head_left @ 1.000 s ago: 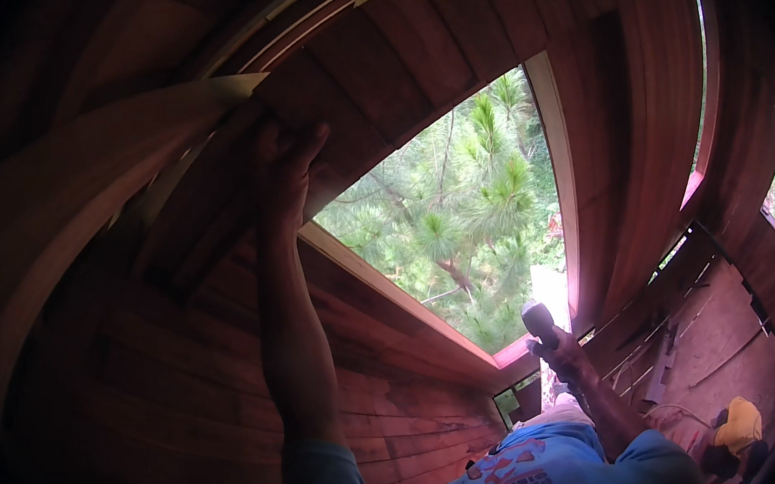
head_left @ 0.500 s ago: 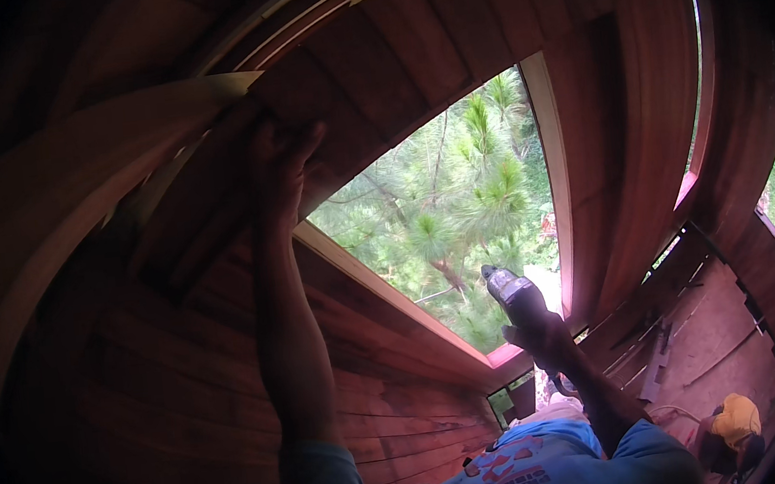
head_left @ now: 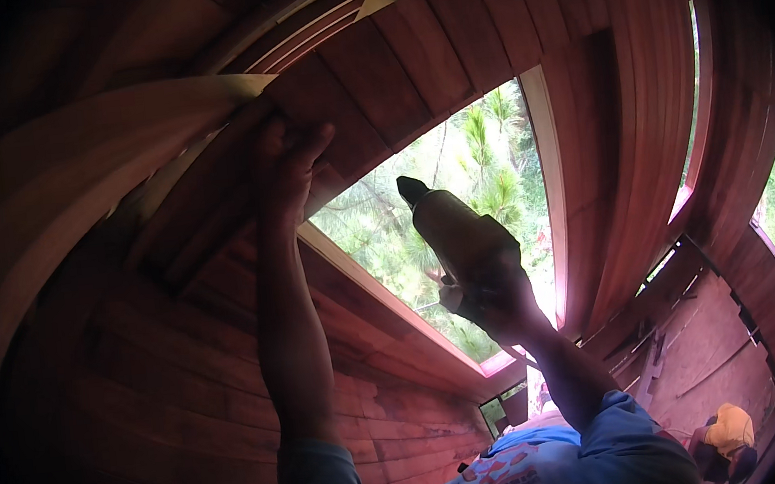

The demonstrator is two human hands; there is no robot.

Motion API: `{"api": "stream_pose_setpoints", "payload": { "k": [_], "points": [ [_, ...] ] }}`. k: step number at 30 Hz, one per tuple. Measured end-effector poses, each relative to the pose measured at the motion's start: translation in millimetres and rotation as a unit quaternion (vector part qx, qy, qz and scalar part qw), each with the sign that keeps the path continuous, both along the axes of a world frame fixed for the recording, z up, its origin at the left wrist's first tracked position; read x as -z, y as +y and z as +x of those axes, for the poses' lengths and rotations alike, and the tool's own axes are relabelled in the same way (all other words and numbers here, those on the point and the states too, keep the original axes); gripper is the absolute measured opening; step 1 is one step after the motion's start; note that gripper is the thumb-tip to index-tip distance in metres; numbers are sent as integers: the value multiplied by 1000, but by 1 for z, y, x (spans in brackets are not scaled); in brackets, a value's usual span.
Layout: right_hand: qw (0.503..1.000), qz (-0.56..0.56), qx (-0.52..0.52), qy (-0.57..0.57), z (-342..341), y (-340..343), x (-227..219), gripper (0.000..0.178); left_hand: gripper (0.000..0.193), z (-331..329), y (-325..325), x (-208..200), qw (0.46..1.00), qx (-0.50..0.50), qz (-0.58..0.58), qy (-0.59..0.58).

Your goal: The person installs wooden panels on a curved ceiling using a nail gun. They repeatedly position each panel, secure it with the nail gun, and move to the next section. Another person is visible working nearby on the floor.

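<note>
My left hand is raised against the dark wooden boards of the wall above the window opening. Its thumb sticks out to the right, and the shadowed fingers look curled at the edge of a wooden board. In my right hand is a power drill, gripped by its handle and seen mostly as a silhouette against the bright opening. The drill's dark nose points up and to the left, toward the boards near my left hand, and is apart from them.
A pale wooden frame edges the window opening, with pine branches outside. A curved light board runs along the upper left. At lower right, a person in a yellow-orange head covering is near a reddish floor.
My right hand has raised the drill up and to the left, from the window's lower corner to the middle of the opening. The left hand has hardly moved.
</note>
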State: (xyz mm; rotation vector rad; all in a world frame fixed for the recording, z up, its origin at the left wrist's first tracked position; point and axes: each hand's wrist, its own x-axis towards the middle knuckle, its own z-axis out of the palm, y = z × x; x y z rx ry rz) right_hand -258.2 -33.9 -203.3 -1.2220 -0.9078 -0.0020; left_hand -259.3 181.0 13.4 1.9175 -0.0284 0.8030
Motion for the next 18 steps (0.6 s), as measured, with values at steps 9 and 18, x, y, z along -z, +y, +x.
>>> {"api": "stream_pose_setpoints", "payload": {
  "k": [9, 18],
  "points": [
    [993, -100, 43, -35, 6, 5, -58, 54, 42, 6, 17, 3, 999, 46, -2, -1],
    [996, -44, 39, -68, 11, 10, -73, 58, 40, 9, 16, 1, 996, 86, -3, -25]
  ]
}}
